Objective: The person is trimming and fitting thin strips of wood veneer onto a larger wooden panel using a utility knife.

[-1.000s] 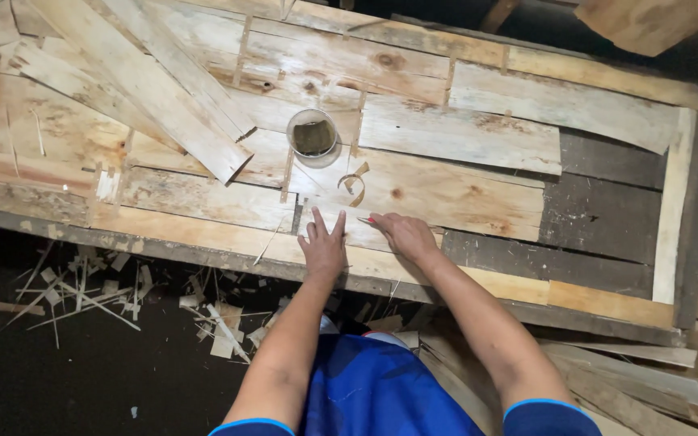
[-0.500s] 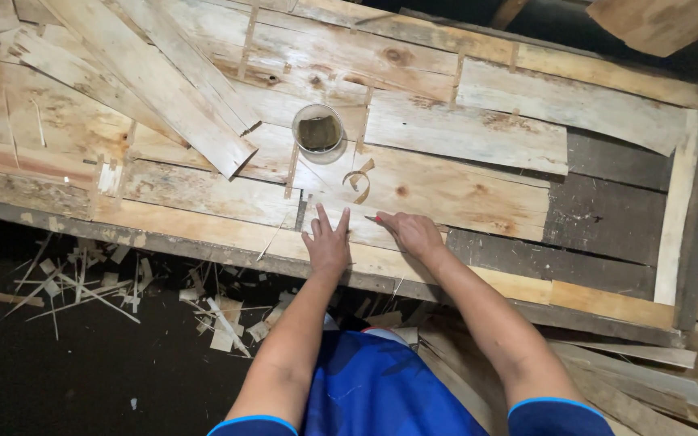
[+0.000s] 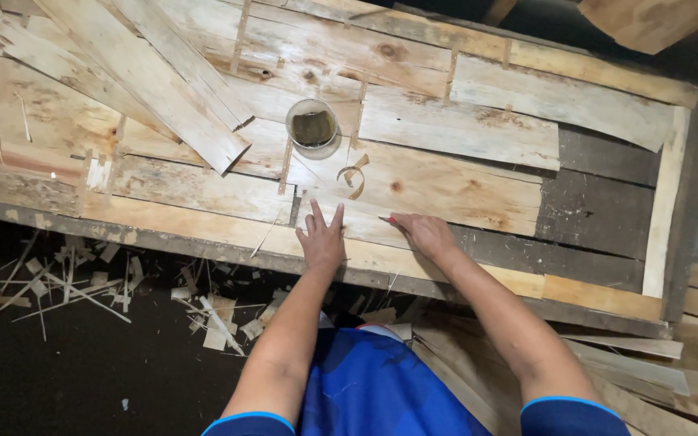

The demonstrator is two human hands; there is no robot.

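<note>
My left hand (image 3: pixel 321 239) lies flat with its fingers spread on a pale thin wood sheet (image 3: pixel 414 190) near the front edge of the worktable (image 3: pixel 203 242). Just to its right, my right hand (image 3: pixel 423 234) is curled around a small thin tool (image 3: pixel 387 219) with a red part. The tool's tip touches the same sheet, and most of it is hidden in my fingers. Beyond the hands lie a curled wood strip (image 3: pixel 355 173) and a round cup (image 3: pixel 313 127) with a dark filling.
Long loose veneer strips (image 3: pixel 147 81) lie slanted across the table's left half. A dark bare patch (image 3: pixel 599 206) shows at the right. Wood splinters and offcuts (image 3: pixel 82 282) litter the dark floor at lower left. More boards (image 3: pixel 656 379) are stacked at lower right.
My right hand has slid a little to the right along the sheet. My left hand stays flat in the same place.
</note>
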